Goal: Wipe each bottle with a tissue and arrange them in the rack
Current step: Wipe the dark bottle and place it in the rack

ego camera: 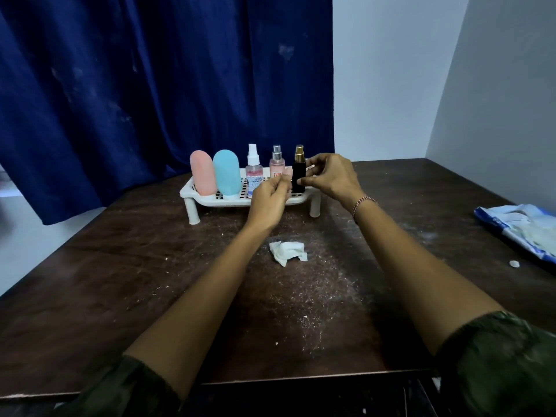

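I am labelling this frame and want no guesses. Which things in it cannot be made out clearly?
Head view:
Black bottle: the right hand gripping it hides whether its base rests on the rack.
Left hand: its own back hides whether it touches that bottle.
Pink spray bottle: label partly behind the left hand.
Blue-white packet: cut off by the right edge.
White bit beside it: too small to name.

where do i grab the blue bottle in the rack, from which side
Grip the blue bottle by its rounded upper body, coming from the front and above. It stands upright in the rack, with the pink bottle and a clear spray bottle close on either side, so a sideways reach looks crowded.
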`<state>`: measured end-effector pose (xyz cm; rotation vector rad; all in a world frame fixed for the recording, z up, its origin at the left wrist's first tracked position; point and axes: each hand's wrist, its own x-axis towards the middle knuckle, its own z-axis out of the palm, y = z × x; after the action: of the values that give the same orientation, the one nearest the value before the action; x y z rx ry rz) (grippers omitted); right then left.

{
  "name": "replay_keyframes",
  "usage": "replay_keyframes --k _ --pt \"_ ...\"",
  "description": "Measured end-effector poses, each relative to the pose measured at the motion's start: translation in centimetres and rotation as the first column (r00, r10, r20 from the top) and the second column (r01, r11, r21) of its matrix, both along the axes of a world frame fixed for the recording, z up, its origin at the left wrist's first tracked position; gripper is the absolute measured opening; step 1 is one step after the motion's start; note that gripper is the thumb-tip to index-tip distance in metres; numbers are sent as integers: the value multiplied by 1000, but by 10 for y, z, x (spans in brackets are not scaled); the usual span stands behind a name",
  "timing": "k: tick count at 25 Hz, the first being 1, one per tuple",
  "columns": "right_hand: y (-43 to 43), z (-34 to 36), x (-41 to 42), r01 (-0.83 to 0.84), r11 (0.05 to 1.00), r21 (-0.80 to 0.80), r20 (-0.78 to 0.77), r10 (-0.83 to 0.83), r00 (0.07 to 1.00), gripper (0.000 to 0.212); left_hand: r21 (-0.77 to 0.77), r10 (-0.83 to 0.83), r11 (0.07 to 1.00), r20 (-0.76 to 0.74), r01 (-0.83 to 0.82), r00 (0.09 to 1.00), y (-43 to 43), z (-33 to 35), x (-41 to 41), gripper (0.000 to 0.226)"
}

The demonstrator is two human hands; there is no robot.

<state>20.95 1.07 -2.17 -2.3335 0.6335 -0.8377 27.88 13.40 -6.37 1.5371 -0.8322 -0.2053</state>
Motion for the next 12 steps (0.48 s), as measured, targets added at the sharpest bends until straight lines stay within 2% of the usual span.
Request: replay_keyframes --k 5,8,12 --pt "-4 0 5 32 999 -37 -74 -35 997 31 33 -32 999 -36 33 999 -3 1 0 51" --pt "-2 -2 5 43 997 -70 -105 -51 993 41 62 -42 997 -42 44 998 -5 -1 3 39" --pt "2 -3 5 37 987 -154 -146 -59 988 40 54 -60 996 -116 66 991 -8 -3 8 30"
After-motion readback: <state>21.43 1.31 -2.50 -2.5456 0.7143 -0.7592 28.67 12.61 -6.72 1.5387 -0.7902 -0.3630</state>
